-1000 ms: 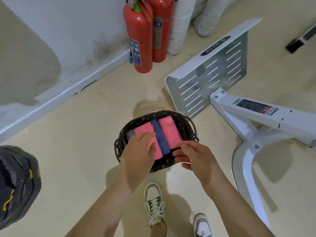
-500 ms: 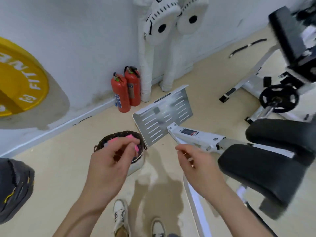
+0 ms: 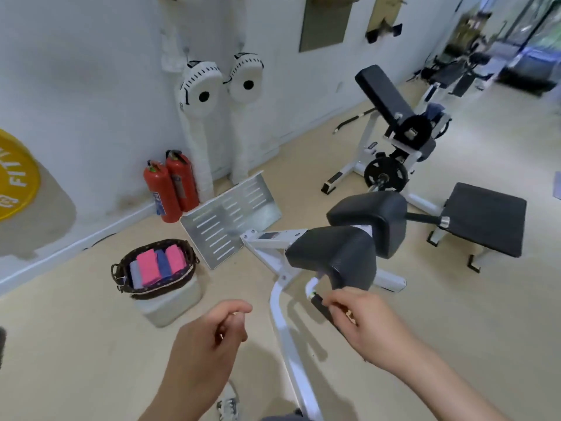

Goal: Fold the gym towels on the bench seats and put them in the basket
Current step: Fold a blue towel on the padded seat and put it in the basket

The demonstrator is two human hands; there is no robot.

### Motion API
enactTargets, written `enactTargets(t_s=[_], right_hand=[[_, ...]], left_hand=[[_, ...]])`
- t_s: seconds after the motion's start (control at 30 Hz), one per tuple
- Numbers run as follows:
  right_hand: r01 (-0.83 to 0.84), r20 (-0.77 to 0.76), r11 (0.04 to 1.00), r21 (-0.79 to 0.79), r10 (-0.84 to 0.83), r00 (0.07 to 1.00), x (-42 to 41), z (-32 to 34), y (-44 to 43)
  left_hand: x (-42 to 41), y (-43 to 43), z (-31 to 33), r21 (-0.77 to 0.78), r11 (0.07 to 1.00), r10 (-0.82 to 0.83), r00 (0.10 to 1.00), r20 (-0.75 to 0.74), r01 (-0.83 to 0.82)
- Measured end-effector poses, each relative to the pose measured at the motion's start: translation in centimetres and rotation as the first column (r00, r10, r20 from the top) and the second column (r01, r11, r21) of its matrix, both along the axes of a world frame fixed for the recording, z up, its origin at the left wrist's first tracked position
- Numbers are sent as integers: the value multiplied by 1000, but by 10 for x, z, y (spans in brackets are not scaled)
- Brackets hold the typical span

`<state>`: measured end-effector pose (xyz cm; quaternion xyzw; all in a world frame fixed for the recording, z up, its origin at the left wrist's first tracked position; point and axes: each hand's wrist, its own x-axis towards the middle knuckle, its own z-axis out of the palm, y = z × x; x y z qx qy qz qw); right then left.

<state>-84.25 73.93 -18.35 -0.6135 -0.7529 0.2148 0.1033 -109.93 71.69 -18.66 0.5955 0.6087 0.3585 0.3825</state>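
— Both hands have pulled back from the basket [image 3: 158,287], which now sits at the left of the frame on a pale box, apart from them.
— And the towels [image 3: 155,266]?
— Folded inside it in a row: grey, pink, blue, pink.
— What of each hand?
— Left hand [image 3: 204,344] at lower centre, loosely curled, holding nothing. Right hand [image 3: 368,325] at lower right, fingers pinched near a dark handle [image 3: 322,308]; contact unclear.

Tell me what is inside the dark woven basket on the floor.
The basket holds folded towels side by side: a grey one, two pink and a blue between them. Anything beneath them is covered.
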Motion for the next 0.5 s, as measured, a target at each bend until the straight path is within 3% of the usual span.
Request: enactTargets(t_s=[0.2,0.33,0.4,0.5], right_hand=[[235,-178,968,-94,-248,952,90,-5,-58],[385,-376,916,-109,-397,837,145,14,-73],[460,-537,870,-179,-478,695,171,20,-77],[500,-715,723,-477,-650,258,216,10,-81]], left_hand=[[103,-74,-20,-68,995,70,997,-14,-70],[168,-85,-9,-47,998,-32,999,-42,30],[201,-83,-4,-51,997,-56,998,-17,55],[254,-73,-8,-67,996,-58,998,24,59]])
